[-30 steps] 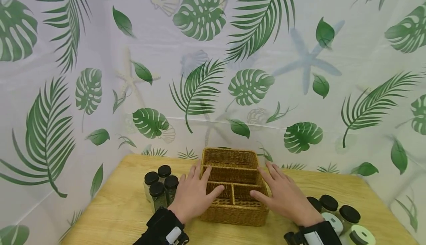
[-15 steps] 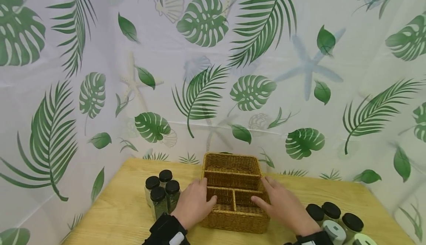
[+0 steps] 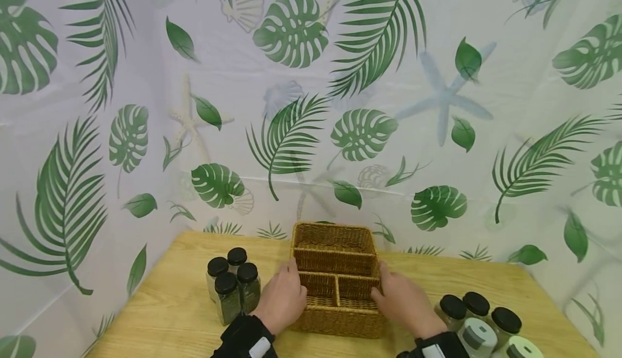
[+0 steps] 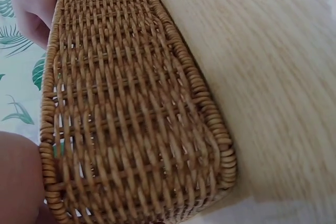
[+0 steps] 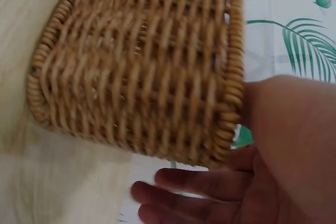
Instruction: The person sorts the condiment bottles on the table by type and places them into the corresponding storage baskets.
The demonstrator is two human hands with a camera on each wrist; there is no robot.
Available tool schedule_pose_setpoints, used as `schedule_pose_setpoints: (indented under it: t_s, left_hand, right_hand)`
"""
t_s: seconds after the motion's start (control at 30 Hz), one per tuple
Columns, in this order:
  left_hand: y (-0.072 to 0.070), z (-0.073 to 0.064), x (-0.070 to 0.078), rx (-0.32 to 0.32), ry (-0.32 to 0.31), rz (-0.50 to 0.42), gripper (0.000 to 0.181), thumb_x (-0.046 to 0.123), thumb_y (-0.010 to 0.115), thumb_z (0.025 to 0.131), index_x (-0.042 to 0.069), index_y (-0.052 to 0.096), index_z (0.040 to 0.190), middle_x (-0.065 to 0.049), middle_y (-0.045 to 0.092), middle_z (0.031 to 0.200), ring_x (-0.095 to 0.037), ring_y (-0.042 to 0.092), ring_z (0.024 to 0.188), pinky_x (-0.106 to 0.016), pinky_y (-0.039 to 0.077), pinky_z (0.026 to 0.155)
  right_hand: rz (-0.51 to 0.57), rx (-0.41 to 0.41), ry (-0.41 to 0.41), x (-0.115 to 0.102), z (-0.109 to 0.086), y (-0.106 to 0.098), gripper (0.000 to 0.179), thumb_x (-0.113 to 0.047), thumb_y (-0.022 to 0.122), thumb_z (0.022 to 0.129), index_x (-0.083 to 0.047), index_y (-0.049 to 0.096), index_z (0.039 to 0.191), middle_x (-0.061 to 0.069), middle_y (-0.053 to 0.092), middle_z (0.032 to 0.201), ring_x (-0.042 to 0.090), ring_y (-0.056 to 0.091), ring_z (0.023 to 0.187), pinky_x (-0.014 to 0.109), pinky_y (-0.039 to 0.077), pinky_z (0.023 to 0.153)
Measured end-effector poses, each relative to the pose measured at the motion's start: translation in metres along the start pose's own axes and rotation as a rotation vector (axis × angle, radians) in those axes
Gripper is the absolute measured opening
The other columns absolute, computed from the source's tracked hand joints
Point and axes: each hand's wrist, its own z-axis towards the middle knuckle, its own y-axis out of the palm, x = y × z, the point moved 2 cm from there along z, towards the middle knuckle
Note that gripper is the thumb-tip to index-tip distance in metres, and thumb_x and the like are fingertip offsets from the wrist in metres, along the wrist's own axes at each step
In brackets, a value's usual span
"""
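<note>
A brown wicker basket (image 3: 340, 323) with several compartments stands on the wooden table; its woven front wall fills much of the left wrist view. At its left side, my left hand (image 3: 283, 297) grips the rim, thumb over the edge and the other fingers mostly hidden behind the wall. Opposite, my right hand (image 3: 405, 299) holds the right side. In the right wrist view, the right thumb goes over the basket's rim, while the fingers (image 5: 194, 195) reach along the outer side wall. No contents show in the basket's compartments.
Close to my left hand stand several black-lidded glass jars (image 3: 228, 298). Right of my right hand is another cluster of jars, some with black lids (image 3: 506, 320) and others with pale lids (image 3: 480, 333). A leaf-patterned cloth (image 3: 311, 131) hangs behind the wooden table (image 3: 160, 304).
Both hands went from spread fingers over the basket's sides to gripping its side walls, thumbs at the rim. The basket stays in about the same place; the head view tilted slightly.
</note>
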Motion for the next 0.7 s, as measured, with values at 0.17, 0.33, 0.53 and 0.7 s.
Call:
schedule_pose_setpoints:
  t_s: [0.17, 0.33, 0.53, 0.7]
  left_hand:
    - [0.003, -0.001, -0.001, 0.005, -0.005, 0.042, 0.059, 0.013, 0.056, 0.093, -0.017, 0.031, 0.139, -0.033, 0.053, 0.118, -0.031, 0.062, 0.076, -0.032, 0.049, 0.046]
    - [0.009, -0.002, -0.002, -0.011, -0.005, 0.071, 0.066, 0.013, 0.058, 0.092, -0.017, 0.025, 0.141, -0.033, 0.054, 0.115, -0.026, 0.058, 0.063, -0.031, 0.044, 0.041]
    - [0.011, -0.004, -0.004, -0.005, 0.046, 0.13, 0.069, 0.013, 0.057, 0.092, -0.019, 0.02, 0.142, -0.036, 0.052, 0.116, -0.014, 0.042, 0.042, -0.027, 0.033, 0.033]
    - [0.013, -0.007, -0.005, -0.004, 0.067, 0.121, 0.068, 0.012, 0.055, 0.094, -0.018, 0.018, 0.143, -0.037, 0.05, 0.117, -0.012, 0.04, 0.038, -0.024, 0.027, 0.032]
  right_hand:
    - [-0.028, 0.042, 0.015, -0.001, 0.002, 0.009, 0.063, -0.018, 0.053, 0.095, 0.009, 0.027, 0.145, -0.004, 0.036, 0.043, 0.011, 0.018, 0.038, 0.03, 0.011, 0.041]
    - [-0.053, 0.107, 0.016, -0.002, 0.002, 0.014, 0.058, -0.016, 0.05, 0.095, 0.012, 0.03, 0.143, -0.004, 0.032, 0.041, 0.01, 0.015, 0.036, 0.029, 0.009, 0.04]
    - [-0.114, 0.186, -0.012, -0.004, 0.0, 0.016, 0.055, -0.012, 0.051, 0.093, 0.013, 0.036, 0.139, -0.004, 0.032, 0.038, 0.01, 0.018, 0.033, 0.027, 0.008, 0.037]
    - [-0.173, 0.191, 0.001, -0.004, -0.002, 0.018, 0.055, -0.013, 0.051, 0.093, 0.011, 0.036, 0.14, -0.003, 0.032, 0.038, 0.011, 0.018, 0.033, 0.028, 0.007, 0.038]
